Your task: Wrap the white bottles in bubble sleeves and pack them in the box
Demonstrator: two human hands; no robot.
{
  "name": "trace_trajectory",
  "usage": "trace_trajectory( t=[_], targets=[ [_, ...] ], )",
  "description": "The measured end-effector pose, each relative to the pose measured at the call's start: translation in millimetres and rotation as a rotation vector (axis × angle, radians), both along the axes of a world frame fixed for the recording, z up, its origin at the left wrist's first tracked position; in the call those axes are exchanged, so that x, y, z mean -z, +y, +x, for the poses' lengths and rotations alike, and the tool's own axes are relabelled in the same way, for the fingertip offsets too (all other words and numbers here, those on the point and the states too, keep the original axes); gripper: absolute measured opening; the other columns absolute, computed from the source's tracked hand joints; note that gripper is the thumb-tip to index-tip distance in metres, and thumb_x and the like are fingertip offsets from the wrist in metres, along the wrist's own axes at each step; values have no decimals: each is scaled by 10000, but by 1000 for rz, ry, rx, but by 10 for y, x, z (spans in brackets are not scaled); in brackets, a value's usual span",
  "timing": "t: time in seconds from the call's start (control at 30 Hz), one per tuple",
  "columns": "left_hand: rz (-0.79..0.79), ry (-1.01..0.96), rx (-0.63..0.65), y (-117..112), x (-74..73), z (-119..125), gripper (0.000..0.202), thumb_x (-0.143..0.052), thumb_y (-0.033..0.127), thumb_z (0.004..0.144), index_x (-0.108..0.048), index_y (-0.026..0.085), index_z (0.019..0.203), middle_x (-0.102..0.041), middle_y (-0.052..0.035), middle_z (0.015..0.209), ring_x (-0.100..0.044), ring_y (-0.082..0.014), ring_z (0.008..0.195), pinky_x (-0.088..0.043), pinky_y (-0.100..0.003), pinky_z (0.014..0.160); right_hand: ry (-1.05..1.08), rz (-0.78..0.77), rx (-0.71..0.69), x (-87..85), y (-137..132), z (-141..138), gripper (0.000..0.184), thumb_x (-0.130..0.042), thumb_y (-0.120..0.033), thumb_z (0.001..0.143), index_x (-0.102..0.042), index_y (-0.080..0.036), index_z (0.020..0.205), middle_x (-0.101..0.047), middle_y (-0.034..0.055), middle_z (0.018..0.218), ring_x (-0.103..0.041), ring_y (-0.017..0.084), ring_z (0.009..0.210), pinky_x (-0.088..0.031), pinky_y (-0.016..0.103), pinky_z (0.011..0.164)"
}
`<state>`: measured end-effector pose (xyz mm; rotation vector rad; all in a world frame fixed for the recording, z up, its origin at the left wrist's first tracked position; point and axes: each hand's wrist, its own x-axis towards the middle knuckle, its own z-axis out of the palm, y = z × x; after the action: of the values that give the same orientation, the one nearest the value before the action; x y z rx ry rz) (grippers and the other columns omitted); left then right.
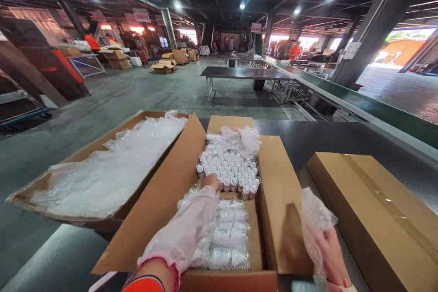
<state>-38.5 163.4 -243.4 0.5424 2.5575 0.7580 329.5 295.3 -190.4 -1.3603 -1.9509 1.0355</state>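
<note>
Left hand [212,183] reaching forward into open box [160,205], fingertips touching near edge of upright bottles [228,168]; wrapped bottles [227,237] lying just beneath the forearm. Right hand [330,255] clenched on bubble wrap [313,216], off to the right over the worktop [342,139], farther from the bottles.
</note>
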Motion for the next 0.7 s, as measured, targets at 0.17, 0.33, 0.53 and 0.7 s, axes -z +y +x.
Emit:
trace_trajectory(
  t=[0.17,0.33,0.53,0.7],
  targets=[
    [469,-60,-4,-372,-246,111,370,-632,360,655,-547,152,949,-664,-102,960,-610,-251,922,-453,-346,799,-300,185,-70,-40,-150,-79,398,-520,-303,617,-507,-176,994,-658,87,891,-637,260,787,-480,366,701],
    [1198,-700,205,-577,-562,883,577,-577,528,740,-378,229,1191,-615,5,790,-605,-161,638,-483,-305,633,-329,200,-313,215,-289,-246,298,-405,-196,744,-645,-151,914,-702,97,863,-656,230,825,-479,337,754],
    [624,-662,724,-336,-298,1943,536,-674,398,693,-544,233,1186,-654,-51,1005,-613,-221,896,-462,-337,819,-341,285,-279,290,-361,-275,317,-445,-322,842,-728,-181,862,-676,102,834,-639,235,802,-492,342,728],
    [459,-1283,445,-95,-71,1939,298,-576,289,687,-564,126,936,-573,-23,604,-600,-203,573,-481,-369,639,-141,430,-332,265,-495,-180,345,-417,-324,885,-699,-184,1025,-637,78,785,-635,207,729,-524,324,675]
  ],
)
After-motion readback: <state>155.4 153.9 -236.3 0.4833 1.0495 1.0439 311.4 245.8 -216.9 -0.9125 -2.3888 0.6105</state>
